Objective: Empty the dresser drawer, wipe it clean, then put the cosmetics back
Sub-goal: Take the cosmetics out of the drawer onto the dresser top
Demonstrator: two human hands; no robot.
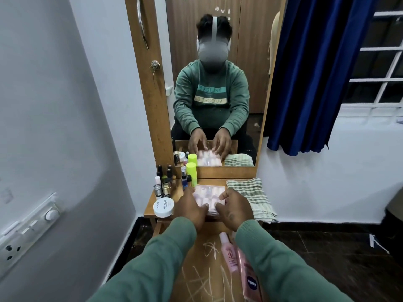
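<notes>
Clear cosmetics box (209,193) on the table (150,204), between both hands. Left hand (192,209) grips its left edge, thumb on the lid; right hand (235,209) curls over the right near corner. White jar (163,207) just left of left hand. Checked cloth (250,194) just right of right hand. Two pink bottles (230,252) lie in the drawer (196,271) below the right wrist.

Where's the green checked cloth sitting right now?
In the head view, the checked cloth lies at the right end of the dresser top, immediately right of the clear box of pink items.
</notes>
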